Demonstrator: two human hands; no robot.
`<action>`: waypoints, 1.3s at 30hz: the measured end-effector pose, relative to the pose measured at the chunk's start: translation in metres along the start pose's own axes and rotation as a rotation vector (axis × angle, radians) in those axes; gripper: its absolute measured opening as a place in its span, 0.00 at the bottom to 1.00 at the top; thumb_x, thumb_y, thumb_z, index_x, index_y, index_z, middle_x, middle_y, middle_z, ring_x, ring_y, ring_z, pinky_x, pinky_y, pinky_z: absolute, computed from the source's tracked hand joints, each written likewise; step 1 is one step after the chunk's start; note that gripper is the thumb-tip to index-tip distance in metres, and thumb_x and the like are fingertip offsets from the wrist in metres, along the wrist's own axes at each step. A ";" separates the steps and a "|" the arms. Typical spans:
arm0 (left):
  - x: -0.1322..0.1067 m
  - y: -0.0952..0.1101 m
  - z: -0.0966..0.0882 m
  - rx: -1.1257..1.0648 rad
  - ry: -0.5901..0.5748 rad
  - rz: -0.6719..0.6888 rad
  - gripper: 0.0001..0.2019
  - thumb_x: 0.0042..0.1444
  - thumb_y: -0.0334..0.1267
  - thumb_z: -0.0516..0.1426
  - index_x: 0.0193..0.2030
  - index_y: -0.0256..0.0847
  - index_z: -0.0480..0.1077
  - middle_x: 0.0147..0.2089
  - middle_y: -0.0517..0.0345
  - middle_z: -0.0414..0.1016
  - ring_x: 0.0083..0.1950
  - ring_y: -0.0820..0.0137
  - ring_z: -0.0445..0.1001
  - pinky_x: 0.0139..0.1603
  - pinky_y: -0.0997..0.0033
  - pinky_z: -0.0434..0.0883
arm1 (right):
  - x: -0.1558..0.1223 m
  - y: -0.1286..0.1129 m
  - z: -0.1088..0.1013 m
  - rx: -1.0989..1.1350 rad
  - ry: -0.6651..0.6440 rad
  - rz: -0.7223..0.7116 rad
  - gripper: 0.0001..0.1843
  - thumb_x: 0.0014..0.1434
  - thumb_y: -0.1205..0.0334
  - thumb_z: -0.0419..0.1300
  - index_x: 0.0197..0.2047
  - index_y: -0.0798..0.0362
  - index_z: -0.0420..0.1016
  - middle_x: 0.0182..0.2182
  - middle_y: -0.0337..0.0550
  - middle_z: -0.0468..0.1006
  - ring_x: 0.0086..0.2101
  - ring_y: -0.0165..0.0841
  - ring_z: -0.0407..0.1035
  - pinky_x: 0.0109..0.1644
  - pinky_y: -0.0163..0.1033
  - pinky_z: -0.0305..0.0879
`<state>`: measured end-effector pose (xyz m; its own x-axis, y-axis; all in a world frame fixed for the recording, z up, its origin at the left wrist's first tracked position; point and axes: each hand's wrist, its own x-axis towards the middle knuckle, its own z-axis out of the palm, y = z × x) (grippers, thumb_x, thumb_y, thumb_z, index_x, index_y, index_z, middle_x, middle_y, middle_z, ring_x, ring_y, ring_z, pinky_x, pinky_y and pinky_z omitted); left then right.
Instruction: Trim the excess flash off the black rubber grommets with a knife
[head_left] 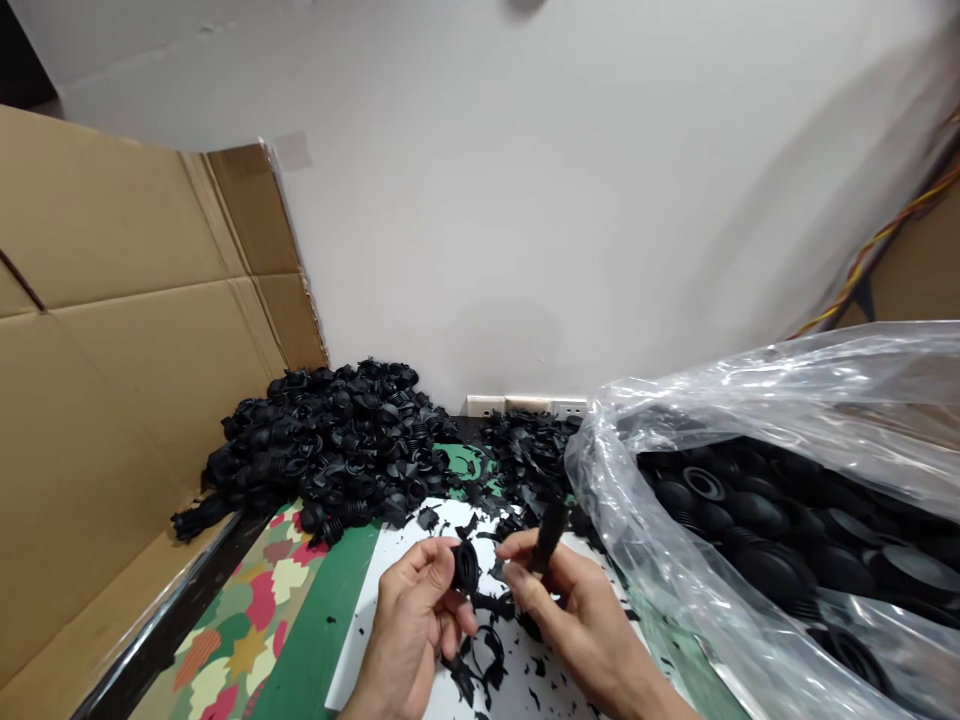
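Between the thumb and fingers of my left hand (pixel 411 612) is a small black ribbed rubber bellows (pixel 466 568), its ringed end facing right. Just to the right, my right hand (pixel 581 612) closes around a slim tool with a black handle (pixel 552 532); the handle points up and its working end is too small to make out. A narrow gap separates that hand from the bellows. Under both hands lies a white board (pixel 358 645) strewn with black rubber scraps and curled trimmings (pixel 489 655).
A big heap of black rubber bellows (pixel 337 440) rises at the left, beside a cardboard box (pixel 135 360). Black scraps (pixel 529 450) pile up near the wall sockets (pixel 570 408). On the right, a clear plastic bag (pixel 619 500) holds many rounded black rubber parts (pixel 757 510).
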<state>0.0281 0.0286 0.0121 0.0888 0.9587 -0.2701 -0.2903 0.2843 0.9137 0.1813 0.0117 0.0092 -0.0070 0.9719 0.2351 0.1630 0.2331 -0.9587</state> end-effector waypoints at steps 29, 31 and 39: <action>-0.008 0.003 0.007 0.274 -0.008 0.360 0.13 0.38 0.28 0.65 0.35 0.40 0.77 0.29 0.61 0.72 0.26 0.73 0.69 0.26 0.77 0.67 | 0.000 -0.004 0.013 0.308 -0.119 0.198 0.19 0.51 0.46 0.59 0.29 0.55 0.69 0.17 0.34 0.64 0.20 0.28 0.58 0.23 0.33 0.53; -0.007 0.004 0.007 0.306 -0.004 0.403 0.13 0.38 0.27 0.65 0.34 0.40 0.78 0.32 0.59 0.73 0.28 0.72 0.69 0.27 0.77 0.68 | 0.000 -0.005 0.012 0.286 -0.120 0.198 0.20 0.51 0.44 0.58 0.26 0.55 0.68 0.17 0.33 0.64 0.19 0.27 0.56 0.22 0.32 0.51; -0.005 0.007 0.006 0.104 0.050 0.183 0.12 0.35 0.28 0.64 0.31 0.37 0.76 0.18 0.62 0.72 0.19 0.76 0.65 0.22 0.78 0.65 | -0.002 0.003 0.015 0.364 -0.104 0.255 0.20 0.53 0.45 0.58 0.26 0.54 0.65 0.15 0.31 0.63 0.15 0.22 0.48 0.17 0.31 0.41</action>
<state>0.0315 0.0259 0.0214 -0.0045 0.9940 -0.1093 -0.1972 0.1063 0.9746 0.1668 0.0110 0.0036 -0.1139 0.9934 -0.0153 -0.1845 -0.0363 -0.9822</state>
